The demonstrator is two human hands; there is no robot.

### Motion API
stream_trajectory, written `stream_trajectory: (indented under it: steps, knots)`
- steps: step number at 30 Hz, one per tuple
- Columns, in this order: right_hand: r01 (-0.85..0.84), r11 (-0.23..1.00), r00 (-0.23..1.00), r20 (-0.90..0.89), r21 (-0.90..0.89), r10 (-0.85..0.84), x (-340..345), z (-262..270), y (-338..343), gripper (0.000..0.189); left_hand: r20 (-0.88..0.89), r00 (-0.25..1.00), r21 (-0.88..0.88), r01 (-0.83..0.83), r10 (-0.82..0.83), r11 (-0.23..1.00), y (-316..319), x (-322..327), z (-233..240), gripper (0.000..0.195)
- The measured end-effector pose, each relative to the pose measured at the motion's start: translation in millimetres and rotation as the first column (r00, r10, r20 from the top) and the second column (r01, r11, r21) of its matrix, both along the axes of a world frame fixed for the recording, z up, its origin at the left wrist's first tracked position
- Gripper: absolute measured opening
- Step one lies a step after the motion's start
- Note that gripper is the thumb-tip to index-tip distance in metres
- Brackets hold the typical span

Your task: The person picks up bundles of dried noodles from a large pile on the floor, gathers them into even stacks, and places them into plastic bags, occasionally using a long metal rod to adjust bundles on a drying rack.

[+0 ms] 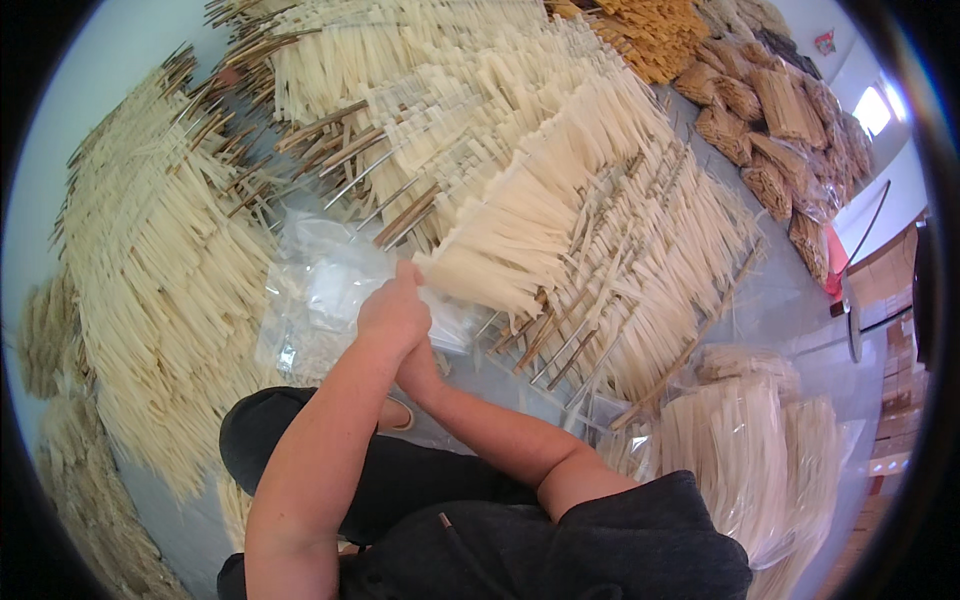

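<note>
In front of me, my left hand (pixel 394 309) is closed at the near corner of a hanging row of pale, flat dried noodle-like strips (pixel 502 247). Any rod end inside its fingers is hidden. My right hand (pixel 417 369) lies crossed beneath the left wrist, mostly covered, so its grip cannot be made out. Clear plastic bags (pixel 330 289) lie on the floor just left of and beneath my hands. Beyond the row, more strips (pixel 457 112) are stacked over wooden and metal rods (pixel 409 221).
To the left rises another large heap of strips (pixel 165 270). More rods loaded with strips (pixel 645 292) lie at right, along a long wooden stick (pixel 697 337). Bagged strips (pixel 727 450) stand at lower right. Brown bagged bundles (pixel 787 112) and orange strips (pixel 660 34) are piled behind.
</note>
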State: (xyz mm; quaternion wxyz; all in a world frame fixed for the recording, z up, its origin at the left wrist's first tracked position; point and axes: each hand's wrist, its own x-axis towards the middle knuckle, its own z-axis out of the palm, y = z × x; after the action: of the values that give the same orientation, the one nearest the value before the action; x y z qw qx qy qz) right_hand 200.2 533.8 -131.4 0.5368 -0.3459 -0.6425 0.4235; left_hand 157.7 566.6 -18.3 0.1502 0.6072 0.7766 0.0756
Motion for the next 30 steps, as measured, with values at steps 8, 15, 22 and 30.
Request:
stream_trajectory:
  steps: [8, 15, 22, 30]
  knots:
    - [-0.426, 0.731, 0.886, -0.084, -0.533, 0.456, 72, 23, 14, 0.021, 0.444, 0.845, -0.033, -0.317, 0.298, 0.948, -1, -30, -50, 0.035]
    - [-0.056, 0.915, 0.998, -0.024, -0.400, 0.051, 151, 63, 69, 0.013, 0.473, 0.858, 0.116, -0.283, 0.198, 0.952, -14, -78, -27, 0.035]
    - [0.351, 0.936, 0.921, -0.191, 0.030, -0.339, 175, 142, 166, 0.025, 0.651, 0.759, 0.347, -0.301, 0.003, 0.888, -65, -169, 60, 0.033]
    - [0.122, 0.390, 0.841, 0.114, 0.913, -0.530, 32, 299, 135, 0.077, 0.578, 0.797, 0.527, -0.527, 0.173, 0.667, -259, -296, 107, 0.028]
